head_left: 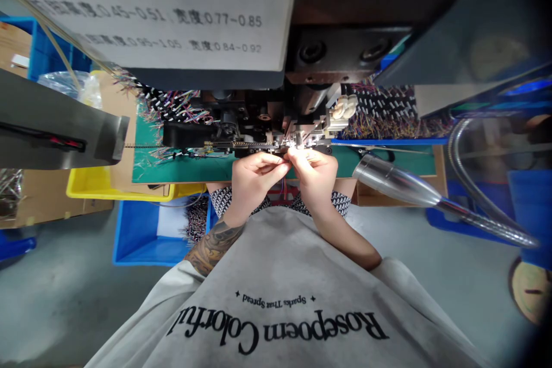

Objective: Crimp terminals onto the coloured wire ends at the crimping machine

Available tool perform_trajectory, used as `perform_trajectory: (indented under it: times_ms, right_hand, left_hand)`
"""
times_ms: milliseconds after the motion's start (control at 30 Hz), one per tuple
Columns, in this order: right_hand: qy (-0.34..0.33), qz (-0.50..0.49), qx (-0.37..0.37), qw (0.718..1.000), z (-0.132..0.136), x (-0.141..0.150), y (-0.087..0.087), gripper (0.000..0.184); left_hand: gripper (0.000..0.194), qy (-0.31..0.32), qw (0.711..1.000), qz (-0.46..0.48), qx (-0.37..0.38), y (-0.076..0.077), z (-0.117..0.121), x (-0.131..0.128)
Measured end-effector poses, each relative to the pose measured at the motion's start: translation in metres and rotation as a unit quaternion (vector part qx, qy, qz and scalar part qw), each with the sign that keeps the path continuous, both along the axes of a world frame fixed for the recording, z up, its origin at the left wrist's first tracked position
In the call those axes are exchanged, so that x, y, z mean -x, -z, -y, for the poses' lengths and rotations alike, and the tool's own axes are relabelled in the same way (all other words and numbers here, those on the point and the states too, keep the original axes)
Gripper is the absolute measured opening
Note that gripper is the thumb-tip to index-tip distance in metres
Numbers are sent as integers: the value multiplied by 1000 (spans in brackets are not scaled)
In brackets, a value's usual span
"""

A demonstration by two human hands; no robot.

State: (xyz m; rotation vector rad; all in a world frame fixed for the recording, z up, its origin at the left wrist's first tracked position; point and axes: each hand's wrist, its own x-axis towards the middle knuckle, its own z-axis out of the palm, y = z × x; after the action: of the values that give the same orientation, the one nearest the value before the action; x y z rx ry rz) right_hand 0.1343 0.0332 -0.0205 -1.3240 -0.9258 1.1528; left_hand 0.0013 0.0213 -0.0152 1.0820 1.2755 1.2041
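Note:
My left hand (257, 182) is closed in a pinch just in front of the crimping machine's work point (296, 139). My right hand (318, 177) pinches right beside it, fingertips almost touching the lit metal tooling. Thin coloured wires (284, 185) hang down between the two hands; their ends are hidden by the fingers. A chain-like strip of metal terminals (254, 144) runs in from the left towards the tooling.
A metal gooseneck lamp (394, 179) points in from the right. Bundles of wires with white connectors (382, 106) lie behind the machine. A green mat (194, 169) covers the bench. Yellow (92, 184) and blue bins (146, 250) stand at left.

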Motion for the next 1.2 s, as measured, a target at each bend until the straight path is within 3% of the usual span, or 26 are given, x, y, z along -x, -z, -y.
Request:
perform_trajectory:
  times_ms: [500,800,1200]
  right_hand:
    - [9,-26,-6,1000,0,0,-4,24]
    - [-48,26,-35,998,9,-7,-1,16]
    - [-58,29,-54,996,25,-21,-15,14]
  left_hand:
    - [18,-1,1000,-2,9,-2,3,0]
    - [12,5,1000,-3,23,-5,5,2]
    - [12,43,999,-15,29,-25,23,3]
